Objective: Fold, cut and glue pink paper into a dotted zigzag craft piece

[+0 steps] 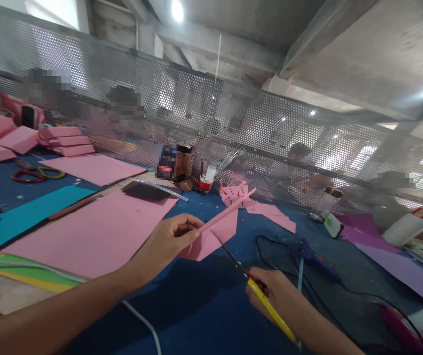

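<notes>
Pinched between the thumb and fingers of my left hand [172,241] is a folded piece of pink paper [224,224], held above the blue table. A narrow raised strip runs along its upper edge. My right hand [276,296] is closed around yellow-handled scissors [266,303]. Their dark blades point up and left, with the tip at the lower part of the pink paper. Whether the tip is cutting in or just in front of it I cannot tell. Behind the held paper sits a pink paper piece with dark dots [233,193], beside flat pink scraps [274,215].
Large pink sheets [96,236] and a teal sheet [37,214] lie left, near red-and-yellow scissors [35,173]. A blue glue gun [317,261] with a trailing cord lies right. A red-and-white cup [207,180] stands before the perforated metal screen [263,133]. Purple sheets [400,266] lie far right.
</notes>
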Motion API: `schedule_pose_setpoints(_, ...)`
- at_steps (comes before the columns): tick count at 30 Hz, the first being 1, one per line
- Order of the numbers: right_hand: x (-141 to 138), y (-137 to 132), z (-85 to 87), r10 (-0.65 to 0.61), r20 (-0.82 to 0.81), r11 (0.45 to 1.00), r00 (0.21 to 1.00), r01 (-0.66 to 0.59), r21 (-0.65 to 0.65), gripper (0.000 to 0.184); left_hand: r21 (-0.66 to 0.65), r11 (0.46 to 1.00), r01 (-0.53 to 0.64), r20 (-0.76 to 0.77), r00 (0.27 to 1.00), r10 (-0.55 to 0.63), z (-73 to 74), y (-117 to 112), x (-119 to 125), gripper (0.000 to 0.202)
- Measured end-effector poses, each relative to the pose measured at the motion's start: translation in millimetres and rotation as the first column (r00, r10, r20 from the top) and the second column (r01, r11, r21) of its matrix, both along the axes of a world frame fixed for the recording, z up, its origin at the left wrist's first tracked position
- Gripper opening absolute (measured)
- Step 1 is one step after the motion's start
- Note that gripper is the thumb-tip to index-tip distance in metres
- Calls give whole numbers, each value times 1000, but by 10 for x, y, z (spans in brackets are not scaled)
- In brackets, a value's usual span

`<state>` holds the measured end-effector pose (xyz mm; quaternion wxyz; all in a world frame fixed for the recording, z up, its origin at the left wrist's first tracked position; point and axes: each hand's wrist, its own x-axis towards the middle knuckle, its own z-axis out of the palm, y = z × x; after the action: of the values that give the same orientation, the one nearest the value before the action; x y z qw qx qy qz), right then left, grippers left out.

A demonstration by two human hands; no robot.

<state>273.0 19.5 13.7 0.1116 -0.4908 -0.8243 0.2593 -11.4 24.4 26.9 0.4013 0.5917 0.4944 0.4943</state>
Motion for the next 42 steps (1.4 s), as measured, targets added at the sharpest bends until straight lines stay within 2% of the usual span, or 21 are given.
schedule_pose_setpoints(9, -16, -73, 96, 30, 72, 997, 997, -34, 66, 15, -2, 1000, -4, 14, 1000, 4, -2, -3, -10, 25)
schedule_pose_setpoints(20, 50, -100, 210, 96, 133, 995, 987, -97, 3, 19, 18, 999, -30, 6, 1000, 30, -15, 38, -21, 26)
schedule_pose_setpoints(28, 301, -41, 281, 52, 185, 998, 981, -56, 13, 22, 33, 995, -90, -2, 996, 90, 43, 43, -33, 29)
schedule_pose_setpoints(31, 443, 98, 329, -24, 233, 997, 972, 6, 75, 28, 23, 995, -98, 6, 995, 98, 63, 35, -27, 29)
schedule_pose_setpoints(33, 529, 244, 404, -138, 296, 986, 945, 103, 132, 37, 13, 996, -85, 10, 996, 84, 61, 27, -27, 29)
schedule_pose_setpoints(35, 605, 437, 496, -288, 379, 949, 880, 209, 238, 45, 2, 998, -63, 13, 998, 63, 45, 18, -29, 28)
schedule_pose_setpoints(38, 699, 810, 607, -426, 510, 897, 747, 276, 345, 49, -13, 1000, -28, 14, 1000, 28, 8, 4, -31, 27)
schedule_pose_setpoints(42, 761, 1360, 637, -494, 553, 869, 671, 371, 327, 40, -41, 999, 5, -2, 1000, -5, -26, 2, -17, 29)
